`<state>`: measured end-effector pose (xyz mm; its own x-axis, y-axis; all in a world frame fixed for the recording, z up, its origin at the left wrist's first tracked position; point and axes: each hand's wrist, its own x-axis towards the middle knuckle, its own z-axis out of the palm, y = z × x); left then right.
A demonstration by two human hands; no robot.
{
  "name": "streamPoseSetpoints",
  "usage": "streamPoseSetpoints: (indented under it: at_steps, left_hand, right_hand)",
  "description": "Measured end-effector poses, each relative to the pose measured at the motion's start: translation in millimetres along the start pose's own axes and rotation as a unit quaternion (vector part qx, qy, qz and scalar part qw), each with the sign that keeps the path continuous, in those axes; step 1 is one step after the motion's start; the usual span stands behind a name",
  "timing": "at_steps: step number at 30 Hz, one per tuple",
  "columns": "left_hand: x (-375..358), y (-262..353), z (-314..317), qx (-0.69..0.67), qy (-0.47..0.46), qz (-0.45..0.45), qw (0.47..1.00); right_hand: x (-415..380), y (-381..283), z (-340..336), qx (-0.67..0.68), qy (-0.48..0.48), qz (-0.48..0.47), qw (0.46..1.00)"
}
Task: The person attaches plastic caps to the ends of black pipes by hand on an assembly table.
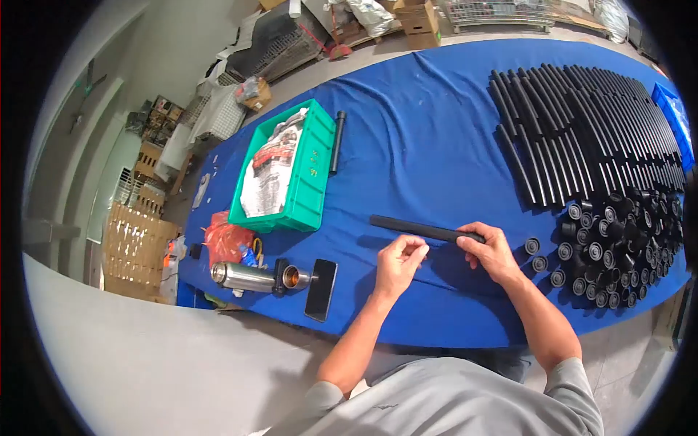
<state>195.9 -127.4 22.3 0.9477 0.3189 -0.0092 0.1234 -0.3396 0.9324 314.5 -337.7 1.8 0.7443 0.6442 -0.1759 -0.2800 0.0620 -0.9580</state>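
My right hand (494, 254) is closed around one end of a black tube (414, 227), which is held level above the blue cloth and points left. Just below the tube, my left hand (398, 267) is pinched, thumb against fingers; whatever it may hold is too small to make out. Right of my right hand lie loose round black caps (539, 263), beside a large heap of similar black caps (596, 251). Beyond them, many black tubes (563, 131) are laid side by side in rows.
A green crate (309, 178) holding printed paper or plastic stands at the left, with a single black tube (338, 142) beside it. Nearer are a phone (321, 291), a steel flask (247, 277), an open cup (292, 277) and a red plastic bag (224, 238). Boxes (418, 22) stand behind the table.
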Motion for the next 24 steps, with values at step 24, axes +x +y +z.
streamPoseSetpoints:
  at_steps: [24]
  left_hand:
    - [78.3, -24.6, -139.0, 0.524, 0.206, -0.118, 0.818]
  right_hand:
    - [0.1, 1.4, 1.5, -0.058, -0.04, -0.053, 0.996]
